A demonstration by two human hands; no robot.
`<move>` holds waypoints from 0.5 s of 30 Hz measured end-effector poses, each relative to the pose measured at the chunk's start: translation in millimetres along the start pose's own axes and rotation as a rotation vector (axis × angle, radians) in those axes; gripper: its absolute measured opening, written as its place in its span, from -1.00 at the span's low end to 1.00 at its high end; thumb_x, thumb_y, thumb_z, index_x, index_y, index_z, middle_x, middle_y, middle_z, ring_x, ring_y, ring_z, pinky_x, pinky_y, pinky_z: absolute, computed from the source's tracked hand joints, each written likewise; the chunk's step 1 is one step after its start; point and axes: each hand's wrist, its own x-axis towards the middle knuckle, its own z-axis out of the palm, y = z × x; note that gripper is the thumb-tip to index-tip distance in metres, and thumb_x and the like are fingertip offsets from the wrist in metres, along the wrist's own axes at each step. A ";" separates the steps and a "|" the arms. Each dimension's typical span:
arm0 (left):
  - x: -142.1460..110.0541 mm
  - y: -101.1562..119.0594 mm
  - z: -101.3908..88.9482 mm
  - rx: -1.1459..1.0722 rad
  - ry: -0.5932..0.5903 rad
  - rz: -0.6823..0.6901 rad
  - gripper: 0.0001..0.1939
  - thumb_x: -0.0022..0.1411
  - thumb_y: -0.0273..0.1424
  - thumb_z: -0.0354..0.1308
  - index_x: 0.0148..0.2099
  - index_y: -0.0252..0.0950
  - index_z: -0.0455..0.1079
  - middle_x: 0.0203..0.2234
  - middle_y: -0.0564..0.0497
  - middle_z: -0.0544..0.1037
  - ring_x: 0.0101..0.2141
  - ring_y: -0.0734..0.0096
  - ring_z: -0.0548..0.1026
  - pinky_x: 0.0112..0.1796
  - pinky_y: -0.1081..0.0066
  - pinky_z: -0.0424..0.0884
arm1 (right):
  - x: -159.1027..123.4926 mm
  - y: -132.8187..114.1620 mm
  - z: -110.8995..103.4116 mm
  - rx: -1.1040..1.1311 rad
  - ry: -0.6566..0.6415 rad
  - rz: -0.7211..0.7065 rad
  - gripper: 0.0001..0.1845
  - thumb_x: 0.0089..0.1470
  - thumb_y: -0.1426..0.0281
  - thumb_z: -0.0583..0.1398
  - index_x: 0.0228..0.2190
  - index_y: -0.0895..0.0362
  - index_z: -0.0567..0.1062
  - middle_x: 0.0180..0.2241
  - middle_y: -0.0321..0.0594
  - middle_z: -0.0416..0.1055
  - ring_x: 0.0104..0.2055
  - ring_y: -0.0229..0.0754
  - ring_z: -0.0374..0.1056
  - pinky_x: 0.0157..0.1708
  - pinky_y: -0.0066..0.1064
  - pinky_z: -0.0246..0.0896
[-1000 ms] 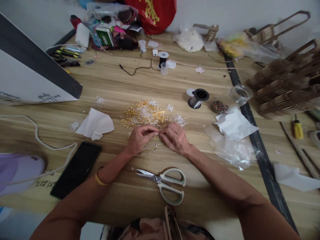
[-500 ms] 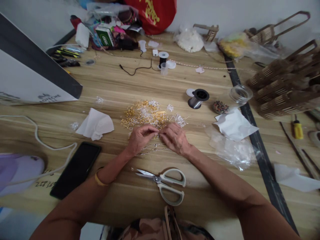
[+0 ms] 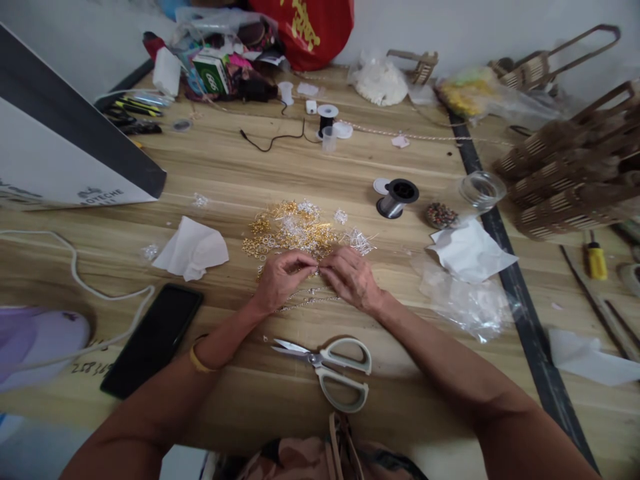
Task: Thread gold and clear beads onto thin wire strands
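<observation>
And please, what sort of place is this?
Probably a small craft or jewellery workspace: a pile of small gold and silver pieces lies on the wooden table, with scissors and a spool of grey thread or wire nearby.

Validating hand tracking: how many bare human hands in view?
2: the bare left hand at the near edge of the gold-and-silver pile of small metal pieces, and the bare right hand facing it, fingertips nearly meeting.

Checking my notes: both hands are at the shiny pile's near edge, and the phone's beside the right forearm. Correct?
No: the head view shows the phone beside the left forearm. The left hand and right hand are at the near edge of the pile.
</observation>
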 end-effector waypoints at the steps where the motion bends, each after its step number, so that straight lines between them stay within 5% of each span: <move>1: 0.2 0.4 0.1 -0.008 0.002 -0.007 -0.97 0.05 -0.48 0.25 -0.39 -0.34 0.51 -0.46 -0.02 0.58 -0.41 0.44 0.51 -0.32 0.45 0.43 | -0.5 0.8 0.7 0.018 0.008 0.008 -0.90 0.19 0.42 0.09 -0.24 0.14 0.39 -0.35 -0.16 0.42 -0.28 -0.18 0.30 -0.24 -0.30 0.24; 15: -0.2 1.2 0.6 -0.020 0.040 -0.046 -0.95 0.01 -0.50 0.28 -0.39 -0.35 0.51 -0.49 0.00 0.59 -0.44 0.45 0.53 -0.34 0.49 0.48 | 0.2 1.6 1.1 0.028 -0.002 0.006 -0.88 0.18 0.42 0.11 -0.21 0.13 0.39 -0.34 -0.17 0.42 -0.27 -0.18 0.31 -0.24 -0.29 0.26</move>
